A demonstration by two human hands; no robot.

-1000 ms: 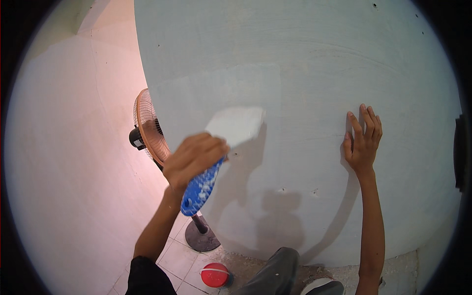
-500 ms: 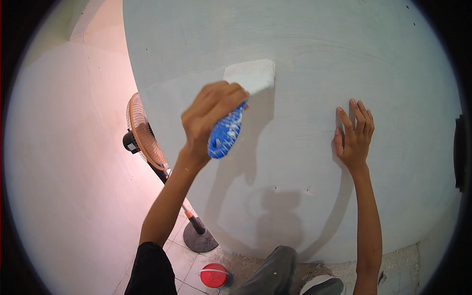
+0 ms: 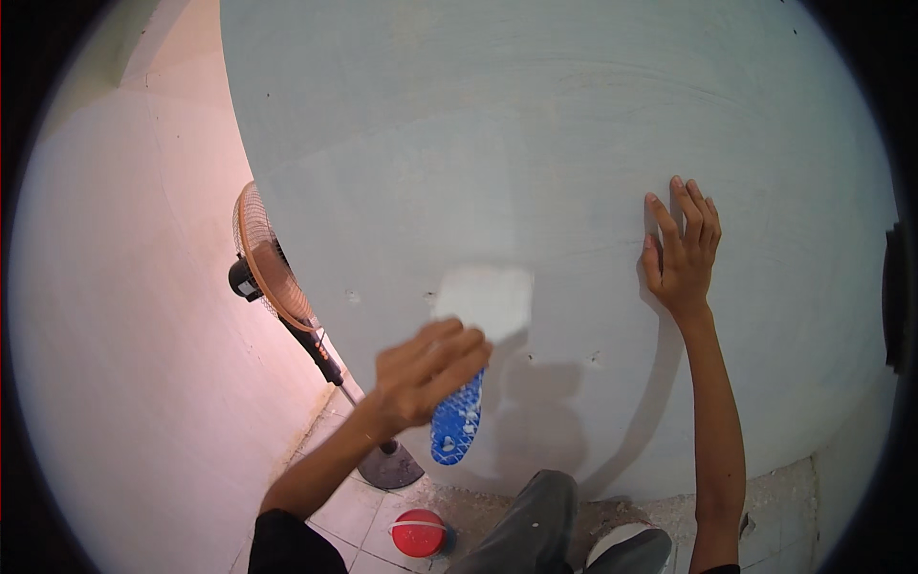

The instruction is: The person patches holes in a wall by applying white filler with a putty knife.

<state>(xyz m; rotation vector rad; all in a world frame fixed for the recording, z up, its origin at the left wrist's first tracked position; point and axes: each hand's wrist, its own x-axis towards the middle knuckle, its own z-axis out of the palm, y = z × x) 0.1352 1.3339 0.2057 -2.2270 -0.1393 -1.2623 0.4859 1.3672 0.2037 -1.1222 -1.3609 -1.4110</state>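
A wide paintbrush (image 3: 457,421) with a blue handle and a broad white head is in my left hand (image 3: 428,371), whose fingers wrap round it near the head. The brush head lies against the pale grey-green wall (image 3: 574,143), slightly smeared by motion, and white paint spots the handle. Farther right, my right hand (image 3: 684,253) rests on the same wall with its fingers stretched out and nothing held.
At the left, past the wall's edge, a standing fan (image 3: 275,263) leans over its dark round base (image 3: 390,467). A red bucket (image 3: 418,533) with a white handle stands on the tiles near my legs.
My left hand has drawn the brush down the wall, from above the middle to lower down. My right hand remains on the wall in nearly the same place.
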